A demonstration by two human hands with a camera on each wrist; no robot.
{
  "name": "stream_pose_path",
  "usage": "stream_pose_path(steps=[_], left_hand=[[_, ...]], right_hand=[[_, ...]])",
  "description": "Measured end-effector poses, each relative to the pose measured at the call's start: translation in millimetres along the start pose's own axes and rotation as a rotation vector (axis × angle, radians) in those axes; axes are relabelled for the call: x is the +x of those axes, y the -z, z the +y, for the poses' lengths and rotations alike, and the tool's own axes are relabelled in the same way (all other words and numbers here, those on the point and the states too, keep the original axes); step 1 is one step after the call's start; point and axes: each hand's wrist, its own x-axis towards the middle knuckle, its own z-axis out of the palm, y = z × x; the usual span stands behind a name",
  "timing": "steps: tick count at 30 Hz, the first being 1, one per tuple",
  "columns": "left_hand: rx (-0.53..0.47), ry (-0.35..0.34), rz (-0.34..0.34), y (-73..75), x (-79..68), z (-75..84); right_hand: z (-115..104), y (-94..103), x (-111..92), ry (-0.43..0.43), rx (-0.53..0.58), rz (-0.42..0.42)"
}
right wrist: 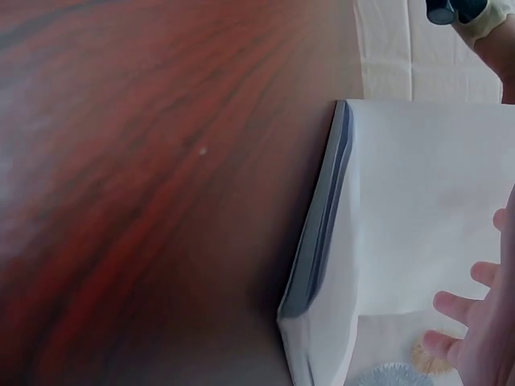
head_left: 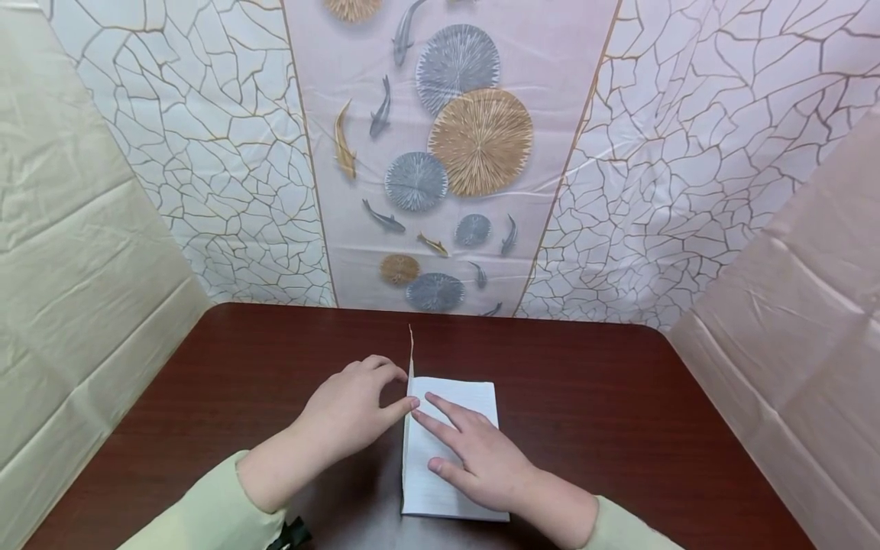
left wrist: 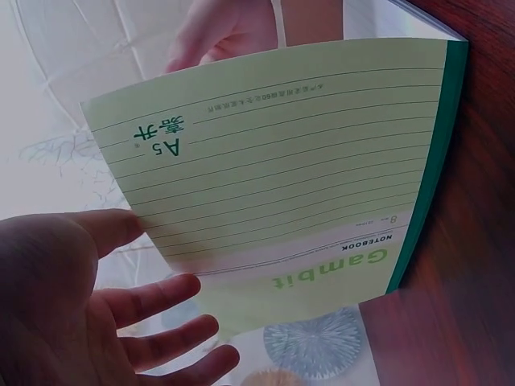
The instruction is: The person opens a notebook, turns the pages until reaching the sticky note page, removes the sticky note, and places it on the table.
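A notebook [head_left: 450, 489] lies on the table with its front cover [left wrist: 298, 173] standing nearly upright along the left side. The cover is pale green with printed lines, "Gambit" and "A5", and a dark green spine strip. My left hand [head_left: 351, 409] is at the cover's free edge. Its thumb tip meets that edge, while the other fingers spread loosely beside the outer face in the left wrist view. My right hand [head_left: 481, 458] is over the white lined page with its fingers spread. Whether it touches the page cannot be told.
A dark red-brown wooden table [head_left: 584, 428] carries the notebook. Behind it hangs a patterned cloth [head_left: 440, 122] with fish and round leaf shapes. Plain beige cloth [head_left: 76, 252] flanks the table on both sides. A dark object [head_left: 292, 532] is at the left sleeve.
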Motion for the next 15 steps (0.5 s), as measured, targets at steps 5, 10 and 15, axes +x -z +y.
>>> stream_pose_path(steps=[5,10,15], left_hand=[[0.001,0.014,0.007,1.8,-1.4,-2.0],[-0.009,0.012,0.026,2.9,-3.6,-7.2],[-0.028,0.045,0.041,5.1,-10.0,-18.5]], right_hand=[[7,-1.7,-11,-0.032,-0.001,-0.029],[24,-0.6,-32,-0.07,-0.036,-0.09],[48,4.4,-50,-0.145,-0.039,-0.177]])
